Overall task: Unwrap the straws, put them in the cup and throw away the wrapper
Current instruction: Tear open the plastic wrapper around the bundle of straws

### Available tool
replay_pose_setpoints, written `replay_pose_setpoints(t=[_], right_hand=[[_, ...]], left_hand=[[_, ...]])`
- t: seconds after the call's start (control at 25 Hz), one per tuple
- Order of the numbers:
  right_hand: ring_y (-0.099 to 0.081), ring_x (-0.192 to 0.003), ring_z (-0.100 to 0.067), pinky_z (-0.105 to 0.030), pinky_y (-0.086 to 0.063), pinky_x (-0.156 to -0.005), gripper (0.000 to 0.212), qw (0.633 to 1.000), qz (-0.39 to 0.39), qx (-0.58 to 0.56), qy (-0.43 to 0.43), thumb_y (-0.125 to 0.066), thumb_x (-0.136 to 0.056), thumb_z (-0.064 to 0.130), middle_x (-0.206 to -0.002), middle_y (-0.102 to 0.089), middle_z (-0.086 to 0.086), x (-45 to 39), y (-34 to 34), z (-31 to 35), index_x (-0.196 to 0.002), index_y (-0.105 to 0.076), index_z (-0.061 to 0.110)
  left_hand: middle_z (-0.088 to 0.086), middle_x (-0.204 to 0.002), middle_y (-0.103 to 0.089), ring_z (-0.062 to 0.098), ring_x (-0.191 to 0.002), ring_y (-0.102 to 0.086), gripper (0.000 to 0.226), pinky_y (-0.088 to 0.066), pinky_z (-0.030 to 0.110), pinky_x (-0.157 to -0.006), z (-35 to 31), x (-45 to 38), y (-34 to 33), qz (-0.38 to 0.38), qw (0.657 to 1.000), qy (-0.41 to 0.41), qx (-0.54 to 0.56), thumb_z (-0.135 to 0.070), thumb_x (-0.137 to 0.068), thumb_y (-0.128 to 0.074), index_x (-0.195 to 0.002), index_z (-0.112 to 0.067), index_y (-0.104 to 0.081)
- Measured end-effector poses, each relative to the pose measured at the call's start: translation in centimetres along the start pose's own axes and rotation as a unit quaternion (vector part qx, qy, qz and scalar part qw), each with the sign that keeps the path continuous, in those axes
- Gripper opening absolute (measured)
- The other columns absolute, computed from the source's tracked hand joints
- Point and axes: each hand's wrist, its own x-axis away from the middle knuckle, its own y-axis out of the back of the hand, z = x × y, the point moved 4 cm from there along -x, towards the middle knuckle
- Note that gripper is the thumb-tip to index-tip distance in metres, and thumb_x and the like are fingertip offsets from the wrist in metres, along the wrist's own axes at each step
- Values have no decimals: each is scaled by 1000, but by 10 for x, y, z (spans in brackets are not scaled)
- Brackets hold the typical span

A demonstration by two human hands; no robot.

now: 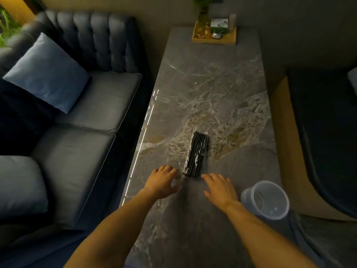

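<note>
A bundle of black straws (196,153) in a clear plastic wrapper lies lengthwise on the grey marble table (212,84). My left hand (163,180) rests palm down just left of the bundle's near end, fingers apart, on or beside a loose flap of clear wrapper. My right hand (220,187) is flat and spread just below the bundle's near end, its fingertips almost touching the straws. Neither hand grips anything. A clear plastic cup (267,200) stands empty to the right of my right wrist.
A wooden tray (214,36) with a glass vase, a plant and small items sits at the table's far end. A dark blue sofa (77,120) with a blue cushion runs along the left. Another dark seat (328,132) lies to the right.
</note>
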Motion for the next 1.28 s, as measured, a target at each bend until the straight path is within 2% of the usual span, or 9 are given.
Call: replay_pose_setpoints(t=[0.24,0.4,0.56,0.72,0.8,0.92,1.04,1.12,1.28], right_hand=[[-47,-121,-29,-44,-41,-95,69,999,-10,-15,-35,-58,-88,32,-139,-44,-3,-29,-5,1,-145,-20,34],[-46,-123,-29,-43,-40,-97,73,999,-3,-32,-43,-57,-89,28,-141,-43,-4,-40,-12,3,-147,-14,37],[-50,-116,-27,-41,-43,-92,73,997,-25,-58,-51,-60,-87,25,-131,-49,-2,-44,-16,9,-146,-19,37],[-52,-108,-28,-42,-45,-84,64,994,-37,-94,-48,-51,-88,13,-122,-50,-4,-45,-18,17,-142,-27,36],[-55,-103,-30,-44,-47,-77,64,989,-44,-136,-47,-52,-85,6,-119,-49,-5,-42,-15,21,-138,-33,35],[-59,-95,-33,-47,-51,-71,66,979,-70,-183,-51,-57,-79,1,-118,-46,-6,-34,-8,25,-135,-39,31],[-61,-92,-33,-49,-53,-71,60,968,-113,-214,-66,-62,-80,6,-120,-45,-4,-19,4,28,-131,-43,31],[-61,-91,-31,-49,-54,-69,57,960,-140,-233,-70,-64,-80,9,-118,-46,-2,-7,13,28,-129,-46,32],[-60,-91,-24,-42,-55,-72,48,937,-201,-284,-31,-71,-81,15,-111,-52,-2,22,34,34,-125,-56,28]], left_hand=[[6,-137,-47,30,-126,-47,85,-43,48,-96,-4,-36,-4,-3,1000,-22,14,-53,-78,-61,-148,-33,-16],[7,-133,-48,31,-122,-49,86,-44,47,-92,-4,-48,-13,11,1000,-12,8,-49,-81,-62,-149,-34,-10],[9,-129,-49,34,-117,-52,80,-48,47,-87,-9,-52,-16,-6,999,6,41,-41,-83,-63,-147,-31,-17],[9,-124,-49,37,-106,-57,76,-50,45,-71,-15,-48,-15,-21,988,40,146,-28,-78,-69,-142,-30,-27],[10,-126,-50,37,-104,-60,75,-53,45,-75,-16,-45,-13,-23,973,63,219,-25,-73,-72,-138,-29,-34],[10,-125,-56,31,-102,-62,67,-54,46,-85,-19,-41,-7,-37,953,66,294,-22,-73,-75,-132,-26,-45],[10,-117,-63,24,-92,-66,57,-56,42,-82,-22,-28,4,-53,935,48,348,-14,-74,-74,-126,-22,-55],[7,-112,-67,17,-85,-67,52,-57,34,-77,-23,-14,15,-62,927,33,370,-12,-73,-72,-123,-22,-59],[-1,-106,-68,7,-86,-66,37,-56,25,-76,-24,20,42,-91,907,19,410,-21,-81,-71,-117,-25,-64]])
